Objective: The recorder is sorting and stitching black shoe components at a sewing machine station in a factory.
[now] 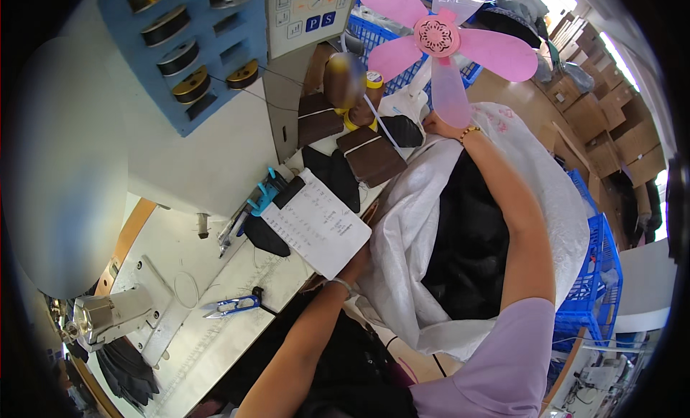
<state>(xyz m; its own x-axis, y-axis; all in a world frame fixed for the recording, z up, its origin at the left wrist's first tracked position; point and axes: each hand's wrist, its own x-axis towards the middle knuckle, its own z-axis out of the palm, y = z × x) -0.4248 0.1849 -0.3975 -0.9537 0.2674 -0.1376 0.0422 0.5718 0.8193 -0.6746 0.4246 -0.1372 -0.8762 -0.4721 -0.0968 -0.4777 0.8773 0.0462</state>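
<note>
A large white woven sack (406,238) stands open beside the sewing table, with black fabric pieces (471,238) inside it. My right hand (442,127), with a beaded bracelet at the wrist, is at the sack's far rim, its fingers closed on the edge and partly behind a fan blade. My left hand (359,265) is at the sack's near left rim, beside the table edge. Its fingers are hidden by a sheet of handwritten paper (316,224) on a black clip and by the sack's folds.
A pink fan (437,35) stands at the far side. Brown bundles (370,155), blue-handled thread snips (230,305) and a sewing machine (115,314) are on the table (237,339). Blue crates (593,274) stand right of the sack; cardboard boxes (607,109) are beyond.
</note>
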